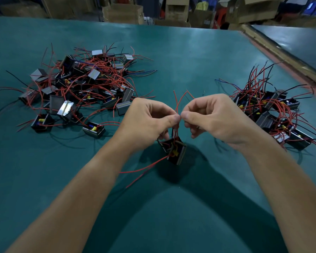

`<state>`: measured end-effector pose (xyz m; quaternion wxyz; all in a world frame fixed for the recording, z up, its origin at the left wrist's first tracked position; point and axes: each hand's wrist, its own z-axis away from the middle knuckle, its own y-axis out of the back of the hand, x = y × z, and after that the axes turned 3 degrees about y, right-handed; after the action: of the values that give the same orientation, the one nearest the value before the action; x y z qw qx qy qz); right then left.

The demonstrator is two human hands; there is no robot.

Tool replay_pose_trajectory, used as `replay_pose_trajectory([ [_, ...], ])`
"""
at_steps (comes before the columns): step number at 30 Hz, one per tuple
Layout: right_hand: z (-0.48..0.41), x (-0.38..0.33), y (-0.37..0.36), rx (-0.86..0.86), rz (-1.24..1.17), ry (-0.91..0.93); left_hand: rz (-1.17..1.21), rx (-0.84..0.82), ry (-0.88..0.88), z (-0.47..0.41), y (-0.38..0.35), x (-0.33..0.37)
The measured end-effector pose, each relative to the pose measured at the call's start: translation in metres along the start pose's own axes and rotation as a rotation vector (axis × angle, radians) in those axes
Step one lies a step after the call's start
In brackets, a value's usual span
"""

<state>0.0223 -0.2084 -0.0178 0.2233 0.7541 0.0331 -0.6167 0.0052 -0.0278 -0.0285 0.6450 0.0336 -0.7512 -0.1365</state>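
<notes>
A small black box module (175, 152) with a yellow part inside hangs above the green table (171, 207), below my two hands. Thin red wires (179, 101) rise from it between my fingertips. My left hand (150, 121) pinches the red wires between thumb and forefinger, and its lower fingers reach down to the module. My right hand (210, 117) pinches the same wires from the right, thumb tip almost touching the left thumb. Two more red wires (144, 168) trail from the module down to the left.
A loose pile of similar modules with red and black wires (80, 88) lies at the left. A second pile (277, 115) lies at the right by my right wrist. Cardboard boxes (122, 12) stand beyond the table's far edge. A wooden strip (285, 61) borders the table at right.
</notes>
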Motion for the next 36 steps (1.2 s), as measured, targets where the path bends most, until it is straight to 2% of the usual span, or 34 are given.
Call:
replay_pose_trajectory([
  [5,0.000,0.002,0.002,-0.015,0.145,0.231,0.189,-0.173,0.262,0.000,0.009,0.003],
  [10,0.002,0.002,0.006,-0.072,0.210,0.248,0.241,-0.269,0.321,0.002,0.011,0.003],
  [15,0.002,0.002,0.004,-0.085,0.309,0.219,0.237,-0.230,0.263,0.003,0.008,0.001],
  [19,0.000,0.002,0.001,-0.033,0.325,0.106,0.095,-0.082,0.115,0.004,-0.001,0.002],
  [25,-0.001,-0.004,0.001,-0.060,-0.136,-0.218,-0.372,0.225,-0.388,0.008,-0.011,-0.002],
  [28,-0.002,-0.005,0.000,-0.063,-0.319,-0.358,-0.527,0.304,-0.578,0.008,-0.010,-0.003],
  [31,-0.003,-0.004,-0.001,-0.056,-0.403,-0.376,-0.488,0.312,-0.547,0.006,-0.010,-0.004],
  [36,-0.004,-0.004,0.003,-0.045,-0.372,-0.378,-0.240,0.201,-0.256,0.003,-0.009,-0.004],
])
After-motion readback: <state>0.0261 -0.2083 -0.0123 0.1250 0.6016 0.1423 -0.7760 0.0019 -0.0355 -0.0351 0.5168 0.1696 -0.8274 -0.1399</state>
